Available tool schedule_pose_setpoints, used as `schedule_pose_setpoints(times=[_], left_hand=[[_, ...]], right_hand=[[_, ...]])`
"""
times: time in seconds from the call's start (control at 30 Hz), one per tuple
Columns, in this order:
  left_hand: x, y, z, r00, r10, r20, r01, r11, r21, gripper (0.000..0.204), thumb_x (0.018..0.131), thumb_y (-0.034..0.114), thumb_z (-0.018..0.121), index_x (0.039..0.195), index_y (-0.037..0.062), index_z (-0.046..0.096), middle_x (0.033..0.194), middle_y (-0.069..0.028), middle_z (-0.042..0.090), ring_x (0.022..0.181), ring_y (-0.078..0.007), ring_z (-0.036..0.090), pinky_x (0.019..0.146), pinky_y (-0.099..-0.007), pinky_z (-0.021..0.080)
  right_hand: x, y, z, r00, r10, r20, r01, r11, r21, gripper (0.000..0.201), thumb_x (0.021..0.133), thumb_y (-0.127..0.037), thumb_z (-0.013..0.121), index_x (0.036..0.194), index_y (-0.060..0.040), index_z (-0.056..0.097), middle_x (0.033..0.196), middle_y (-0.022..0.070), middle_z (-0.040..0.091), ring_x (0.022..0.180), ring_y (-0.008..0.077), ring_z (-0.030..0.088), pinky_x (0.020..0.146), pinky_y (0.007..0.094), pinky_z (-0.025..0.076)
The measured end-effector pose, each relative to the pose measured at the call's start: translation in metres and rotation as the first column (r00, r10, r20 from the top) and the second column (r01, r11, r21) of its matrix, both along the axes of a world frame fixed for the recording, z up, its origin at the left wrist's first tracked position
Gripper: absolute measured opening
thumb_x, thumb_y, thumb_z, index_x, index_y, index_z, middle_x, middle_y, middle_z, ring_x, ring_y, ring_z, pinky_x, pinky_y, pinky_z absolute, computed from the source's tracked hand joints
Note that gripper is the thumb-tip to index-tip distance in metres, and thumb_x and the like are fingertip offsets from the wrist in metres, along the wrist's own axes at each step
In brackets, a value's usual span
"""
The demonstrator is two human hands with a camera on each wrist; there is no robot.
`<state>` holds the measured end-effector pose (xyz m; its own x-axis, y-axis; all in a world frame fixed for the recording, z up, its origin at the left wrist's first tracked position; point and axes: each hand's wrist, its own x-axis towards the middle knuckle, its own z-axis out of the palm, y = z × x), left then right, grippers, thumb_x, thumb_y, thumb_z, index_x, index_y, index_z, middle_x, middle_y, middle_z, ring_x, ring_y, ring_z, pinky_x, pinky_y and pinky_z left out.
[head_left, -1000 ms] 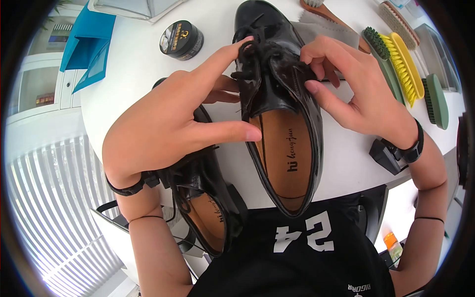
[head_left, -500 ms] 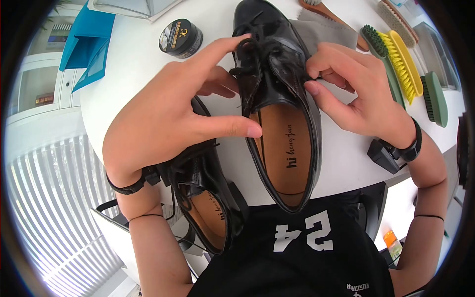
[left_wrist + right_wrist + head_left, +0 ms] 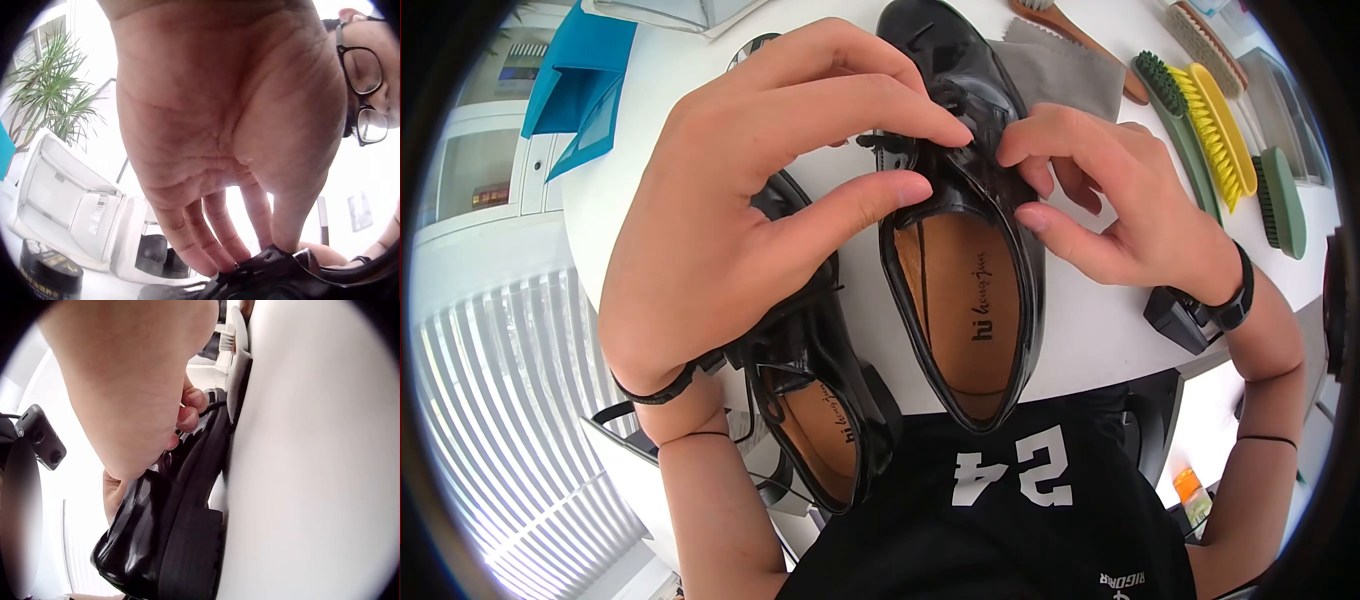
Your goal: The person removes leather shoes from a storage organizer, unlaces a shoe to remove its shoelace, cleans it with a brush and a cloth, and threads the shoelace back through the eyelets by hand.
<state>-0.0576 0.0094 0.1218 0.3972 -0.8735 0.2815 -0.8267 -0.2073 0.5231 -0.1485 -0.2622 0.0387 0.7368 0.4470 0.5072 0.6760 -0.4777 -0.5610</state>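
Note:
A glossy black lace-up shoe with a tan insole stands on the white table, its toe pointing away. My left hand arches over its lacing, index fingertip at the laces and thumb near the tongue, with a gap between them. On the shoe's other side my right hand has curled fingers at the lace area, thumb by the collar. In the right wrist view a black shoelace runs from those fingertips. A second black shoe stands to the left, partly under my left forearm.
Behind the right hand lie a grey cloth, a wooden-handled brush, a yellow brush and green brushes. A round black tin stands beyond the left hand. A teal holder is at the far left.
My left hand has moved from the shoe's left side up and over its laces, now covering much of the tin. My right hand has shifted slightly down along the shoe, thumb farther from index finger.

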Motion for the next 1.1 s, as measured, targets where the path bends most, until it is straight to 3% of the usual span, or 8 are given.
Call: schedule_pose_setpoints(times=[0.03, 0.17, 0.27, 0.33, 0.43, 0.77, 0.83, 1.1], left_hand=[[-0.005, 0.000, -0.007, 0.997, 0.037, -0.065, -0.045, 0.990, -0.133, 0.032, 0.083, 0.001, 0.081, 0.115, 0.0068, 0.085, 0.120, -0.0074, 0.073, 0.107, -0.0197, 0.069, 0.084, -0.0319, 0.050], [-0.011, -0.003, 0.003, 0.994, 0.105, -0.020, -0.106, 0.989, -0.105, 0.033, 0.084, 0.002, 0.082, 0.116, 0.0073, 0.084, 0.119, -0.0073, 0.074, 0.105, -0.0196, 0.069, 0.081, -0.0309, 0.049], [0.001, -0.003, 0.010, 1.000, 0.009, 0.009, -0.009, 0.993, 0.115, 0.031, 0.084, 0.002, 0.083, 0.115, 0.0067, 0.083, 0.117, -0.0075, 0.074, 0.104, -0.0193, 0.068, 0.079, -0.0306, 0.048], [-0.010, -0.004, -0.007, 0.993, 0.064, -0.100, -0.077, 0.987, -0.138, 0.031, 0.083, 0.003, 0.084, 0.114, 0.0064, 0.083, 0.116, -0.0077, 0.074, 0.103, -0.0191, 0.068, 0.079, -0.0307, 0.048], [0.008, 0.001, 0.008, 0.998, -0.002, -0.066, 0.006, 0.999, 0.050, 0.032, 0.083, 0.003, 0.085, 0.115, 0.0062, 0.082, 0.116, -0.0079, 0.074, 0.103, -0.0191, 0.067, 0.079, -0.0308, 0.048], [0.004, 0.000, 0.003, 0.998, -0.007, -0.070, 0.011, 0.999, 0.053, 0.032, 0.084, 0.003, 0.085, 0.115, 0.0063, 0.082, 0.118, -0.0076, 0.073, 0.104, -0.0189, 0.068, 0.080, -0.0307, 0.048], [-0.007, -0.002, -0.011, 0.990, 0.036, -0.136, -0.058, 0.985, -0.160, 0.032, 0.083, 0.003, 0.086, 0.115, 0.0063, 0.082, 0.118, -0.0075, 0.073, 0.104, -0.0188, 0.068, 0.079, -0.0307, 0.049], [-0.002, -0.002, -0.008, 0.993, 0.022, -0.113, -0.030, 0.997, -0.071, 0.032, 0.083, 0.004, 0.087, 0.114, 0.0061, 0.082, 0.118, -0.0074, 0.073, 0.104, -0.0186, 0.068, 0.079, -0.0304, 0.049]], right_hand=[[0.000, 0.000, 0.000, 1.000, 0.001, 0.001, -0.001, 1.000, -0.001, 0.037, 0.093, -0.011, 0.078, 0.127, -0.0055, 0.064, 0.093, 0.0045, 0.065, 0.060, 0.0139, 0.054, 0.054, 0.0272, 0.041], [-0.001, 0.000, 0.001, 1.000, 0.018, -0.023, -0.018, 1.000, -0.010, 0.040, 0.092, -0.012, 0.079, 0.129, -0.0059, 0.064, 0.094, 0.0048, 0.065, 0.060, 0.0140, 0.054, 0.053, 0.0273, 0.041], [0.000, 0.000, 0.001, 1.000, 0.022, -0.023, -0.022, 1.000, -0.020, 0.041, 0.092, -0.012, 0.079, 0.129, -0.0057, 0.064, 0.094, 0.0051, 0.065, 0.060, 0.0141, 0.054, 0.053, 0.0272, 0.042], [0.000, 0.001, 0.001, 0.999, 0.023, -0.024, -0.023, 1.000, -0.020, 0.041, 0.092, -0.012, 0.079, 0.129, -0.0056, 0.064, 0.094, 0.0052, 0.065, 0.060, 0.0141, 0.054, 0.053, 0.0271, 0.042], [0.000, 0.001, 0.000, 1.000, 0.023, -0.010, -0.023, 1.000, -0.011, 0.041, 0.092, -0.012, 0.079, 0.130, -0.0053, 0.064, 0.094, 0.0054, 0.065, 0.060, 0.0140, 0.055, 0.053, 0.0269, 0.042], [0.000, 0.001, 0.001, 1.000, 0.023, -0.021, -0.023, 1.000, -0.018, 0.041, 0.092, -0.013, 0.079, 0.129, -0.0056, 0.064, 0.094, 0.0052, 0.065, 0.061, 0.0137, 0.056, 0.054, 0.0268, 0.043], [0.000, 0.001, 0.002, 1.000, 0.021, -0.023, -0.021, 1.000, -0.019, 0.041, 0.092, -0.013, 0.079, 0.129, -0.0056, 0.064, 0.094, 0.0051, 0.065, 0.062, 0.0137, 0.056, 0.054, 0.0268, 0.043], [0.000, 0.002, 0.002, 0.999, 0.029, -0.018, -0.030, 0.999, -0.014, 0.041, 0.092, -0.012, 0.079, 0.129, -0.0051, 0.064, 0.093, 0.0052, 0.065, 0.062, 0.0139, 0.056, 0.054, 0.0267, 0.043]])
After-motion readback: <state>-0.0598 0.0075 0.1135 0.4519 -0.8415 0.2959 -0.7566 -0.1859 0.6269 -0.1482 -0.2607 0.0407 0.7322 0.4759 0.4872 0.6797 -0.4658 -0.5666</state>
